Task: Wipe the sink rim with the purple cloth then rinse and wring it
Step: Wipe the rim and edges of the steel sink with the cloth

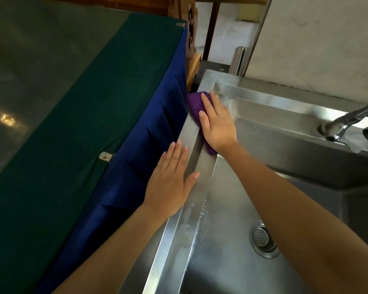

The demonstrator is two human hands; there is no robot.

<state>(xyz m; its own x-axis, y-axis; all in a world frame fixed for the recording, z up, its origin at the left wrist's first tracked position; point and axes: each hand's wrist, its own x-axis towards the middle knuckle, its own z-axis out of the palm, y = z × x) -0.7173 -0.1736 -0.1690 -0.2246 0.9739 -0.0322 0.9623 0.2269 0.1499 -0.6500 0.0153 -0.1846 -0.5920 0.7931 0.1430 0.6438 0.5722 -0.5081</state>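
I have my right hand laid flat, fingers spread and straight, pressing the folded purple cloth down onto the left rim of the brushed stainless-steel sink. Nothing is pinched; the palm does the work, which I judge gives even pressure along the narrow strip. The cloth sits at about twelve o'clock from my left hand, toward the far corner of the rim, with a little of it peeking out under my wrist.

My left hand rests open, fingers together, flat against the outer edge of the same rim, holding nothing. I read it as a brace, and perhaps as a guard keeping the hanging dark blue fabric drape off the wet metal.

The chrome tap stands at three o'clock from the cloth, the round perforated drain strainer at five o'clock. Water beads show on the near rim, so wiping looks unfinished; rinsing and wringing are not yet begun.
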